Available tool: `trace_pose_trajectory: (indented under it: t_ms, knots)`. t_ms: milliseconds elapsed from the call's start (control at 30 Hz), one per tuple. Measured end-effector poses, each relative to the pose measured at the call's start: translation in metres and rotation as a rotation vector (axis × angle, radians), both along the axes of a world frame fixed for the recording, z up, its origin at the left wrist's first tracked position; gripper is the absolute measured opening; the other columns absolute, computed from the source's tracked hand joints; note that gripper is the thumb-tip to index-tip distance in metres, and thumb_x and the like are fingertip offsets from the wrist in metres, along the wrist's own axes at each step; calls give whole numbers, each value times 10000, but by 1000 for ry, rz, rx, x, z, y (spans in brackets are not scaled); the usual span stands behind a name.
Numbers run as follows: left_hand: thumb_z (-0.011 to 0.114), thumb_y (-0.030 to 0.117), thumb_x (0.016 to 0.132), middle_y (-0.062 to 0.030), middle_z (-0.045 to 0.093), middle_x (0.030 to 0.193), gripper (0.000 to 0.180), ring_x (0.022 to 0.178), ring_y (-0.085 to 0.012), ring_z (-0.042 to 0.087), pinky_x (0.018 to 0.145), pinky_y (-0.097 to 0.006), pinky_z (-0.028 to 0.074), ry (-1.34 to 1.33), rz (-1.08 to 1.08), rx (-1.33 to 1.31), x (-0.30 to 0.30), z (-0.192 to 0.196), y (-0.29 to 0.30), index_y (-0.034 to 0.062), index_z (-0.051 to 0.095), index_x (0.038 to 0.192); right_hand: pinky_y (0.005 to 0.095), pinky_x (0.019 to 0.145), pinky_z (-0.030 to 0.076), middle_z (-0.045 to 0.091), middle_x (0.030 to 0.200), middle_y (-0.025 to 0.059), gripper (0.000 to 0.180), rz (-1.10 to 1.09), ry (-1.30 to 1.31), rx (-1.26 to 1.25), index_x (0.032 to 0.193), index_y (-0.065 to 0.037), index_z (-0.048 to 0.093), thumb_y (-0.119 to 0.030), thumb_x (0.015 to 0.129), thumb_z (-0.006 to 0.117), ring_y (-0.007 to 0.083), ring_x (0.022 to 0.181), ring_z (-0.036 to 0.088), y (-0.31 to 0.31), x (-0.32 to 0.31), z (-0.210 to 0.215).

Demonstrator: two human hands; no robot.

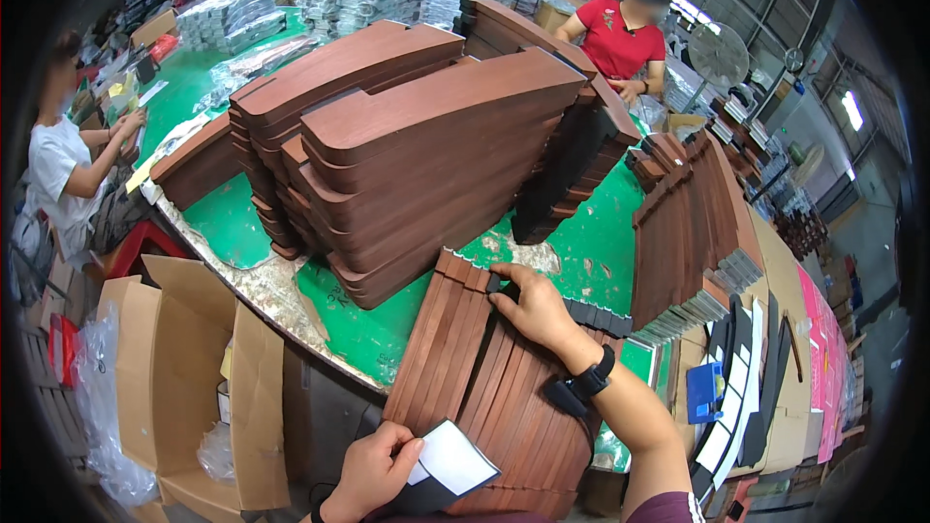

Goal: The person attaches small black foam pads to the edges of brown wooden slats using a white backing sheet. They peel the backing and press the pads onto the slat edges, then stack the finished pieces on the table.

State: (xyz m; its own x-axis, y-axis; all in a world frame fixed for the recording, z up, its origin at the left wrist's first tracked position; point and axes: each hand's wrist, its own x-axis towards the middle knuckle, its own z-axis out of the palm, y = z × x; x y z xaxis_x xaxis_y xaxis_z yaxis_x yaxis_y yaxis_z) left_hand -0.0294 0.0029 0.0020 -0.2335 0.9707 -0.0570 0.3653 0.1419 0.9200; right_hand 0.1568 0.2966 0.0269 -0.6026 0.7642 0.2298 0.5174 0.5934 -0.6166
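Note:
My left hand (373, 470) pinches a small sheet (455, 460), white on its face with a black part beneath, above the near end of a row of brown slats (441, 334). My right hand (533, 305) reaches across the slats to their far end. Its thumb and forefinger close around a small black piece (497, 283) at a slat's tip; whether it is fixed to the slat I cannot tell. Dark caps (596, 318) line the far ends to the right. A dark gap runs between the left slats and the rest.
Tall stacks of curved brown boards (436, 107) stand on the worn green table (368, 329). More slats (688, 223) and a blue box (704, 392) lie right. An open carton (257, 407) sits left. Two people work nearby, one in red (620, 44), one in white (73, 169).

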Motion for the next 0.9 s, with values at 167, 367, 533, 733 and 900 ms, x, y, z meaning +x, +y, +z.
trace_pose_trajectory:
  t_ms: [167,367,533,733,900]
  knots:
    - [703,147,966,-123,689,722,188,640,-181,678,606,-315,514,35,-32,32,0,-1,1,-15,611,940,437,989,535,702,1239,235,456,2,-33,-1,1302,-3,659,-138,875,746,403,1154,670,1,2,0]
    - [706,138,961,-113,673,707,179,626,-167,655,603,-308,509,6,-18,34,0,2,2,-10,608,935,443,983,543,699,1245,235,449,17,4,40,1284,2,673,-125,860,750,413,1133,674,2,4,-4]
    - [711,126,954,-109,668,709,174,618,-162,644,603,-303,508,13,-2,44,2,2,1,-8,605,922,440,986,549,699,1253,231,439,23,17,76,1262,8,684,-119,847,753,404,1123,681,2,4,-5]
    - [712,125,953,-113,666,710,170,616,-170,644,593,-313,504,17,-5,5,2,5,2,-4,608,914,434,995,551,701,1266,221,435,19,11,99,1252,12,688,-121,844,754,391,1130,685,2,4,-7]
    - [713,129,954,-113,664,705,175,610,-175,641,591,-318,504,38,-1,36,2,3,1,-3,607,912,448,1014,529,704,1263,211,425,4,-2,103,1249,8,692,-126,849,745,380,1151,674,0,4,-6]
